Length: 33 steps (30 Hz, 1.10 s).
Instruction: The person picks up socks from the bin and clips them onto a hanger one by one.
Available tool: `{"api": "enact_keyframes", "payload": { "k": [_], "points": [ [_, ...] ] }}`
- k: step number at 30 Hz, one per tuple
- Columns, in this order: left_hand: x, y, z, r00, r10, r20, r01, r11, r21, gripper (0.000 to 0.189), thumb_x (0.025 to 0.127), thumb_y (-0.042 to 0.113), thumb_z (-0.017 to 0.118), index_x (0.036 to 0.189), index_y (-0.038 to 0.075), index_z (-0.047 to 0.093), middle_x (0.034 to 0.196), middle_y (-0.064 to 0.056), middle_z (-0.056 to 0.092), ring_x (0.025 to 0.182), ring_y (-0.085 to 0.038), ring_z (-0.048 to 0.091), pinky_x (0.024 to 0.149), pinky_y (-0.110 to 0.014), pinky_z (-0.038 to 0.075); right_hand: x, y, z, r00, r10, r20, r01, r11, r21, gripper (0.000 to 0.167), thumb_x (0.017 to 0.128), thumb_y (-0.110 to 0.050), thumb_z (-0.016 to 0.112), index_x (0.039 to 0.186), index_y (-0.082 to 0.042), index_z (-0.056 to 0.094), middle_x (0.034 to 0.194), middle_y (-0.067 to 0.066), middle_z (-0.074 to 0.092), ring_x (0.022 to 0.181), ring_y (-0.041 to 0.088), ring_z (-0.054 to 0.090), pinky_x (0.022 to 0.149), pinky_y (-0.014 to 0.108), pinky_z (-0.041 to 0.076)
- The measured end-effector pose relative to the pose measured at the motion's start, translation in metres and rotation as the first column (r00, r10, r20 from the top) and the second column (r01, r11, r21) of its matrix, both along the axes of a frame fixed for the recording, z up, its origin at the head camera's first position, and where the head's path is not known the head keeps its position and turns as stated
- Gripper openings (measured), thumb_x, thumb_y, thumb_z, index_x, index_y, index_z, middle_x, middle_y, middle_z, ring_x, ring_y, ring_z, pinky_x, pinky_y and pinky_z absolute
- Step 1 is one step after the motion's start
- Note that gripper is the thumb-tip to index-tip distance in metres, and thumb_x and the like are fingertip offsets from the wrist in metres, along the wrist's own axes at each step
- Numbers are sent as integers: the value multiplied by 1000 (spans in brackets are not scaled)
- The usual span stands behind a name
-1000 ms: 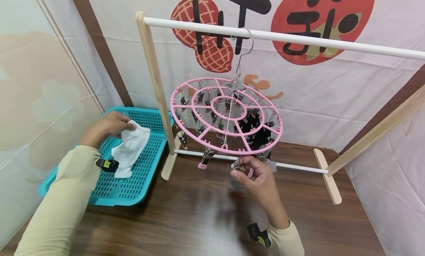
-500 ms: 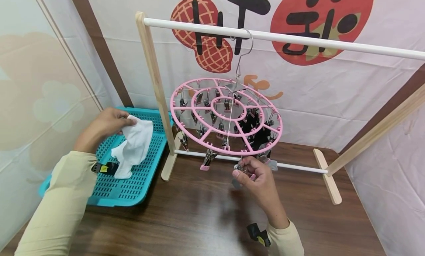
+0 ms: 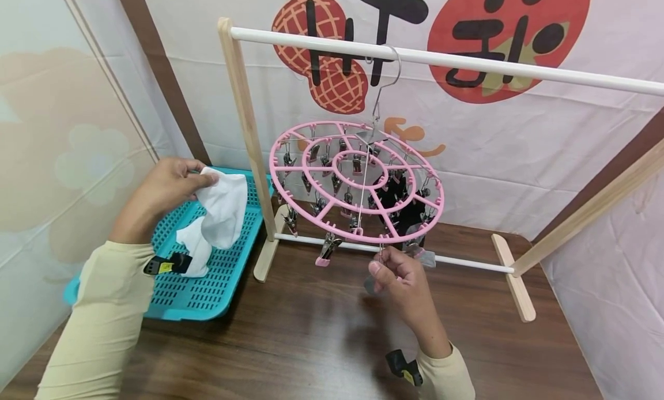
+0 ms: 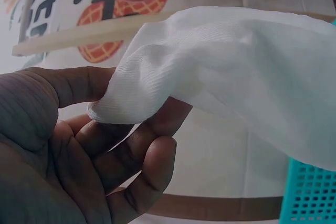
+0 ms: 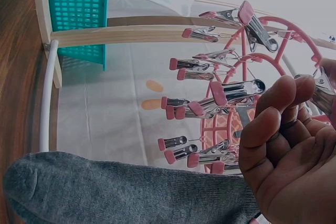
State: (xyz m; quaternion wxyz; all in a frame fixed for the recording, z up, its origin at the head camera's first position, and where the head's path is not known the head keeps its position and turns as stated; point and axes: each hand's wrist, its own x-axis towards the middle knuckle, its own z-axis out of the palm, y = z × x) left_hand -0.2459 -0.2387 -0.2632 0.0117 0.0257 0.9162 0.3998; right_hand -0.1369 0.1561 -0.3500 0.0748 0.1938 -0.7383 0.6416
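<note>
A white sock (image 3: 225, 207) dangles from my left hand (image 3: 173, 187), pinched at its ribbed cuff between thumb and fingers; the left wrist view shows the sock (image 4: 226, 66) close up. Under it, another white piece (image 3: 194, 244) lies in the turquoise basket (image 3: 207, 313). My right hand (image 3: 402, 276) is at the front rim of the pink round hanger (image 3: 358, 234), pinching a metal clip (image 5: 321, 90), which the fingers mostly cover in the head view. A grey sock (image 5: 126, 187) hangs close by that hand.
The hanger hooks over the white top rail (image 3: 467, 64) of a wooden-legged rack (image 3: 244, 117). Several pink-tipped clips (image 3: 328, 250) dangle beneath its rings. Dark fabric (image 3: 394, 195) hangs at the right rear. A lower bar (image 3: 472, 263) runs above the brown table (image 3: 290, 342).
My left hand has risen slightly, lifting the white sock so it separates from the white piece in the basket. My right hand stays at the hanger's front rim, with the clip now more hidden.
</note>
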Motion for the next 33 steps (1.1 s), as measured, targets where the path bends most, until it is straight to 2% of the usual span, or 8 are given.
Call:
{"api": "enact_keyframes", "payload": {
  "k": [6, 11, 17, 20, 24, 28, 33],
  "points": [
    [6, 8, 7, 999, -19, -46, 20, 1000, 23, 34, 96, 24, 59, 106, -8, 65, 70, 5, 65, 64, -9, 53, 56, -25, 44, -1, 1, 0, 1000, -2, -5, 2, 1000, 1, 15, 94, -6, 56, 80, -2, 56, 60, 7, 51, 53, 20, 52, 48, 29, 43],
    [14, 16, 12, 998, -24, -58, 26, 999, 44, 31, 96, 24, 60, 104, -6, 66, 67, 3, 65, 62, -10, 53, 54, -27, 42, -1, 1, -1, 1000, -2, -7, 2, 1000, -1, 16, 94, -6, 55, 79, 0, 56, 59, 6, 51, 53, 20, 52, 48, 29, 42],
    [25, 25, 22, 993, -101, -62, 105, 993, 52, 31, 97, 25, 59, 103, -4, 67, 66, 0, 64, 63, -13, 53, 52, -27, 39, -1, 2, -1, 1000, -10, 5, 10, 1000, -2, 18, 94, -7, 54, 79, 3, 54, 59, 6, 51, 54, 22, 52, 49, 29, 42],
    [30, 30, 25, 992, -116, -58, 119, 991, 54, 30, 97, 27, 59, 100, -2, 68, 69, -2, 65, 65, -15, 54, 53, -27, 41, -1, 3, -1, 1000, -9, 6, 9, 1000, -13, 17, 94, -7, 54, 80, 4, 55, 60, 7, 51, 54, 23, 52, 50, 28, 43],
    [36, 35, 26, 990, -134, -51, 137, 988, 69, 28, 97, 25, 59, 96, -1, 69, 70, -3, 63, 65, -15, 52, 51, -28, 39, -1, 3, -1, 1000, -6, 0, 6, 1000, -21, 13, 94, -6, 54, 83, 2, 56, 61, 8, 51, 54, 22, 52, 50, 28, 45],
    [40, 36, 23, 981, -180, -66, 185, 980, 76, 26, 98, 21, 58, 97, -3, 68, 67, -3, 63, 65, -13, 51, 48, -29, 36, -1, 3, -2, 1000, 1, 0, -1, 1000, -26, 10, 93, -5, 55, 87, 1, 58, 64, 15, 52, 55, 22, 53, 51, 28, 47],
    [46, 39, 21, 979, -185, -83, 192, 978, 80, 24, 98, 19, 58, 100, -2, 69, 66, -5, 68, 74, -9, 58, 61, -25, 45, 0, 2, -2, 1000, 0, 17, 0, 1000, -24, 7, 92, -6, 58, 91, 0, 61, 69, 14, 54, 60, 21, 53, 54, 28, 48]
  ]
}}
